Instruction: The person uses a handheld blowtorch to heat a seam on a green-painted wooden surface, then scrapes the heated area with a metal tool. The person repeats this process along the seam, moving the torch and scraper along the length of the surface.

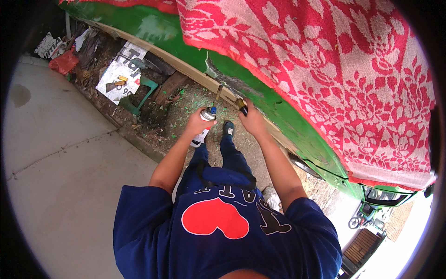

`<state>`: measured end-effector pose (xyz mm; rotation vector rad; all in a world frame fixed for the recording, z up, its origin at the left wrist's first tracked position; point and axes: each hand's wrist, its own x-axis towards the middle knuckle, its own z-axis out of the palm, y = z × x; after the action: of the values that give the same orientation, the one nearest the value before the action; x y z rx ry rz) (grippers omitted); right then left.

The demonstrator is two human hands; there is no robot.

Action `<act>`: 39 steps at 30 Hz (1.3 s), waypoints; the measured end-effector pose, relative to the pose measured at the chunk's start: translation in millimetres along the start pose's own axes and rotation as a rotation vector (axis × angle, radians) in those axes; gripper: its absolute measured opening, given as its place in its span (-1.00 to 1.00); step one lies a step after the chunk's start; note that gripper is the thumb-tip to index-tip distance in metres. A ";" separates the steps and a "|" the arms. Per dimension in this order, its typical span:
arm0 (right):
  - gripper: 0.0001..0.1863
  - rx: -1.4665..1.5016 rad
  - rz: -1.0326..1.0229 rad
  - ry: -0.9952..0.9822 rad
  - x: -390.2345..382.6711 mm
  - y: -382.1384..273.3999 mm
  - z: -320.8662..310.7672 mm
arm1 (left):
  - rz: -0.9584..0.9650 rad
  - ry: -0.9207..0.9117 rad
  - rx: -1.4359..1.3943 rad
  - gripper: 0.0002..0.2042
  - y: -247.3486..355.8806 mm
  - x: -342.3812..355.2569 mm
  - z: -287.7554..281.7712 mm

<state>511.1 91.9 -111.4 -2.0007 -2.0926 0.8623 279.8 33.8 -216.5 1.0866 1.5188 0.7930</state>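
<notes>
My left hand (197, 123) grips a silver spray can (207, 115) with a blue nozzle, its lower part red and white. My right hand (253, 118) holds a tool with a dark yellow and black handle (241, 107); its far end is hard to make out. Both hands are close to a pale wooden strip (186, 69) along a green painted panel (148, 28), which has a cracked, scuffed patch. A narrow stick-like piece (219, 93) stands just beyond the can; what it belongs to is unclear.
A red and white floral towel (325, 79) covers the panel's upper part. Scrap boards (114, 86), a red bag (62, 63) and green flakes lie on the dirt beside a concrete slab (55, 162). My feet (227, 130) are below; a bicycle-like vehicle (362, 216) stands at lower right.
</notes>
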 end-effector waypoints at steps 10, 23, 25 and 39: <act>-0.53 -0.019 0.020 -0.011 23.9 -44.9 -2.5 | 0.021 -0.053 -0.030 -0.23 -8.4 4.8 -9.0; -0.59 0.265 0.069 0.178 9.0 -35.5 12.7 | 0.048 -0.036 -0.011 -0.26 -15.6 5.6 -24.0; -0.60 0.253 0.060 0.180 17.1 -38.9 19.8 | 0.040 -0.038 -0.024 -0.26 -19.6 1.4 -22.8; -0.60 0.286 0.100 0.230 12.6 -22.8 45.5 | 0.023 -0.086 -0.004 -0.31 -17.6 -5.5 -33.2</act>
<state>468.6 90.4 -142.1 -1.9586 -1.6580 0.8462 243.6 24.2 -223.0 1.1228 1.4342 0.7556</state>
